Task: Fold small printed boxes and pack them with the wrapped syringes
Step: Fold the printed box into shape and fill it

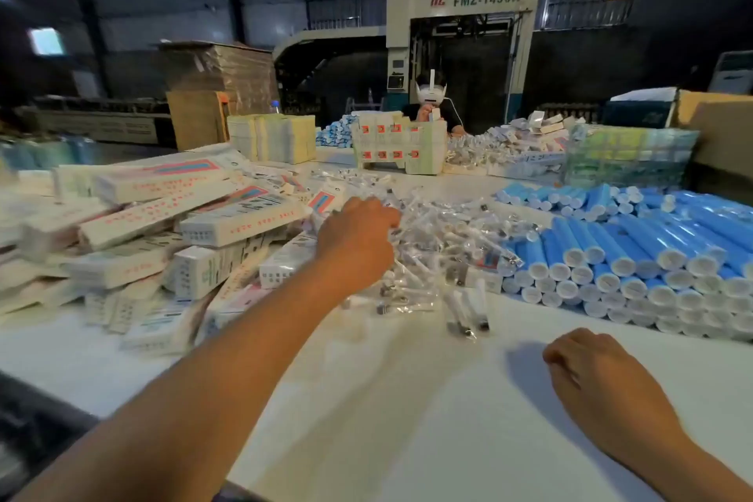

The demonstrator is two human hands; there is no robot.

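Observation:
A heap of clear-wrapped syringes [444, 245] lies in the middle of the white table [407, 399]. My left hand [354, 240] reaches into the heap's left side with its fingers curled down among the wrappers; whether it holds one is hidden. My right hand [591, 375] rests on the bare table near the front right, fingers loosely curled, holding nothing. A pile of white printed boxes [163, 240] with red and blue print is stacked to the left of the syringes.
Blue tubes with white caps [635, 253] are stacked at the right. Stacks of flat box blanks [273, 137] and a carton rack [397, 145] stand at the back. A person [432, 106] works across the table before a large machine [464, 49].

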